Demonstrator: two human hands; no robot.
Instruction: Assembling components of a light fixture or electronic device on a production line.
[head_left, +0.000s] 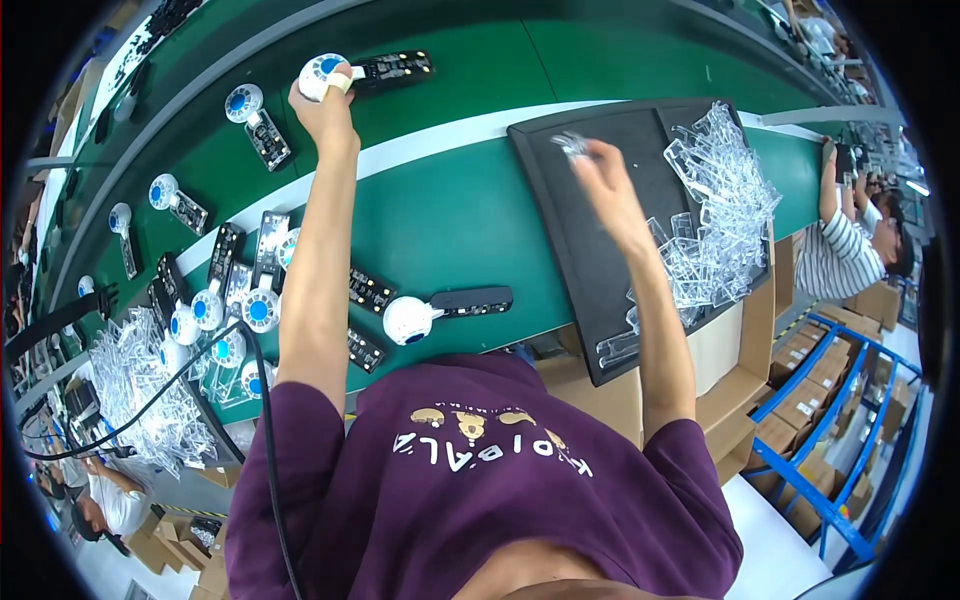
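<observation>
At the far side of the green bench, my left hand (326, 118) is closed on a white round device (322, 74) with a blue ring. A black circuit board (398, 67) extends from its right side. My right hand (608, 190) is raised over a black tray (590, 235), pinching a small transparent plastic piece (571, 146) that motion blurs. A heap of similar transparent plastic parts (725, 200) covers the tray's right side. Nearer me, a white round device with a black cover (408, 320) lies on the bench.
More round devices with boards (244, 104) lie along the bench's left, some clustered (261, 310) beside my left forearm. Another transparent parts heap (150, 395) sits far left. A black cable (262, 400) hangs across my left side. Cardboard boxes (755, 335) and a co-worker (850, 255) are at right.
</observation>
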